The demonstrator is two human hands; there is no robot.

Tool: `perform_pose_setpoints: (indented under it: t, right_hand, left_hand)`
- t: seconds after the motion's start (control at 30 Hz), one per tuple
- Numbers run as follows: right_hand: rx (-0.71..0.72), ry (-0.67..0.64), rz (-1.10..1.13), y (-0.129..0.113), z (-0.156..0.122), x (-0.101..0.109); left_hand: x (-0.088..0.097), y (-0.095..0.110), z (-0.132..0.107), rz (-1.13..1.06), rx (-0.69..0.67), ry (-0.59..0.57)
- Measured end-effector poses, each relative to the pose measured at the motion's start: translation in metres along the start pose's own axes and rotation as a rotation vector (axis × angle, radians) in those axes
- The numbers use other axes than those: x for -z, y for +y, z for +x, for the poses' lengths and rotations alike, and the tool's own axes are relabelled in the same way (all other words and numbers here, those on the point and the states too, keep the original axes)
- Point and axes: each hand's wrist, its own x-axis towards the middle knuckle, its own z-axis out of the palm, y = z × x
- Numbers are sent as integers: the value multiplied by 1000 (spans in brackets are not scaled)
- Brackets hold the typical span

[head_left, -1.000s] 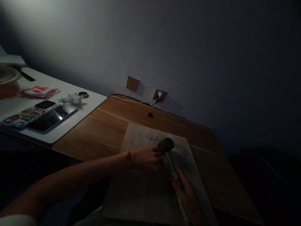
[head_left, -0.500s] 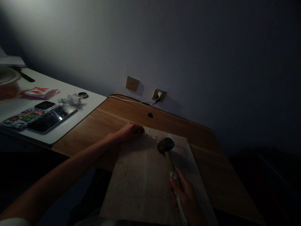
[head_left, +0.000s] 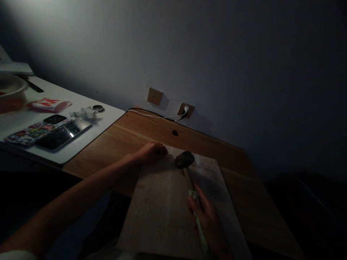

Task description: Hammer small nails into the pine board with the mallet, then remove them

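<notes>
My right hand (head_left: 204, 215) is wrapped round the handle of a mallet (head_left: 184, 160) with a dark, thick head. The mallet head hovers over the far part of a pale wooden board (head_left: 159, 213), near a row of small nail-like bits along its far side. At the board's far left corner rests my left hand (head_left: 154, 151), its fingers curled together. Whatever the left fingers pinch, if anything, is hidden in the dim light.
The board lies on a brown wooden desk (head_left: 108, 144) against the wall. On a white table (head_left: 108, 119) at left are a phone (head_left: 63, 135), a patterned case (head_left: 28, 133), crumpled paper (head_left: 85, 113), a red-and-white packet (head_left: 51, 104) and a bowl (head_left: 12, 86). Cables run to a wall socket (head_left: 186, 109).
The mallet head has shifted left, closer to my left hand, and my right hand has moved left with it. My left hand stays at the board's corner. The view has shifted slightly.
</notes>
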Motion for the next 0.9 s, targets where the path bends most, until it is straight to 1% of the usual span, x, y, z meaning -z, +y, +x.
perform_pose_setpoints:
  t: [0.13,0.23,0.33,0.47,0.63,0.8,0.9]
  right_hand:
    - [67,-122,-36,-12,16,-13]
    - [94,-175,-58,-18,27,-23]
    - [117,-209,-103,-20,31,-29]
    - [87,-190,-128,-21,29,-31]
    - [116,-196,-145,-19,28,-29]
    - [141,-191,-96,-15,31,-29]
    - [91,-183,-75,-13,29,-27]
  left_hand:
    - [0,3,-2,-92,93,10]
    - [-1,4,-3,-131,102,6]
    - [-1,4,-3,-114,110,16]
    - [-1,3,-2,-108,125,27]
    - [-1,5,-1,-126,128,24]
    - [-2,3,-1,-139,138,22]
    - [-1,2,-2,-140,129,10]
